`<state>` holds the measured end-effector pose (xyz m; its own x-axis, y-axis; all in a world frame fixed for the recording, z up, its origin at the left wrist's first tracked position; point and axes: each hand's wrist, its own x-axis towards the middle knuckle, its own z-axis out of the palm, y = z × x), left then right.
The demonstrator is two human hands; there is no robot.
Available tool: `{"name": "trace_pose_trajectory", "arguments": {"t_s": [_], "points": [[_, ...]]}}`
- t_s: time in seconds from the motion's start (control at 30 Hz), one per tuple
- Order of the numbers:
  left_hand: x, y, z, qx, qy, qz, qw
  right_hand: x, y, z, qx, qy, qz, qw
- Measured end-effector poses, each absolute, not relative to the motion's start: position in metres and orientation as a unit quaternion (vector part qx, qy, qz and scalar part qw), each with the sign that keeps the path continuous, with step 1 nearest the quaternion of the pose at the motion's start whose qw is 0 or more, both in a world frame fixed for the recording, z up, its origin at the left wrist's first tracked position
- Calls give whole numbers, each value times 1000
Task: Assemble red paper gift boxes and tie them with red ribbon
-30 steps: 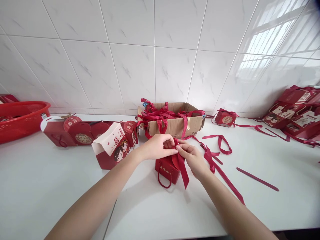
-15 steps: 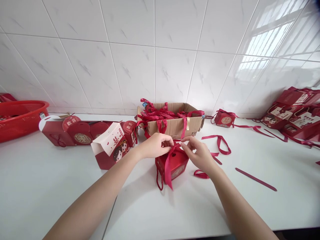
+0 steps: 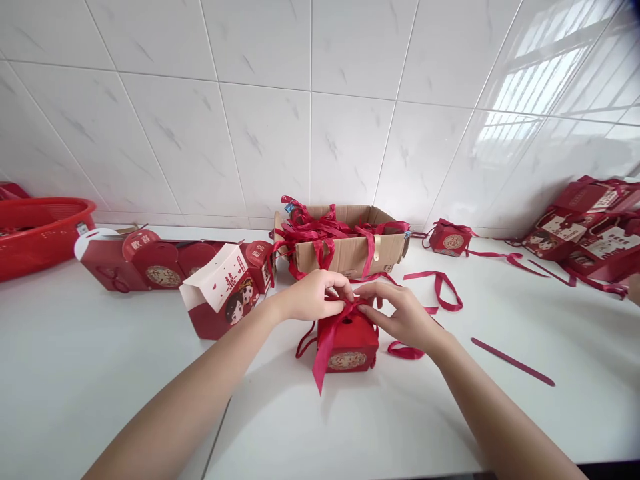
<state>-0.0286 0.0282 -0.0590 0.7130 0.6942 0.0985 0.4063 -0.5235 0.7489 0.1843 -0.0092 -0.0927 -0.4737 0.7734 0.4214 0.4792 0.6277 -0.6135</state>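
Observation:
A small red gift box (image 3: 349, 343) with a gold round emblem stands upright on the white table in front of me. Red ribbon (image 3: 327, 350) lies knotted across its top, and one tail hangs down over the front left. My left hand (image 3: 320, 295) pinches the ribbon at the left of the knot. On the other side, my right hand (image 3: 397, 308) is closed on the ribbon, thumb and fingertips at the knot. A twisted cord handle sticks out at the box's left. My fingers partly cover the top rear of the box.
Behind stands a cardboard carton (image 3: 345, 257) full of red ribbons. Red boxes (image 3: 220, 293) stand at left, beside a red plastic basket (image 3: 45, 233). Loose ribbon (image 3: 447, 293), a flat strip (image 3: 513, 361) and stacked boxes (image 3: 590, 233) lie at right. Another person's hand (image 3: 634, 289) shows at the right edge.
The gift box has turned so its emblem faces me. Both hands have come lower and closer together at the knot. A person's hand has appeared at the right edge.

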Motion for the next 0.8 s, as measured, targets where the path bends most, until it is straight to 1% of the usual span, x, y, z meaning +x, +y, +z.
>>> {"name": "trace_pose_trajectory", "arguments": {"t_s": [0.23,0.43,0.53,0.63,0.7,0.8], "points": [[-30,22,-55,886,351,177,245,189,-5,-95,-304,-883,100,343],[-34,22,-54,892,368,156,213,187,-6,-102,-301,-885,96,342],[-36,22,-54,886,372,147,234,183,-9,-105,-346,-853,151,359],[-36,23,-53,878,385,116,259,185,-12,-106,-424,-787,256,367],[-35,23,-52,875,393,92,266,190,-12,-104,-460,-749,328,347],[-34,24,-50,872,393,63,285,200,-11,-102,-461,-730,426,269]]}}
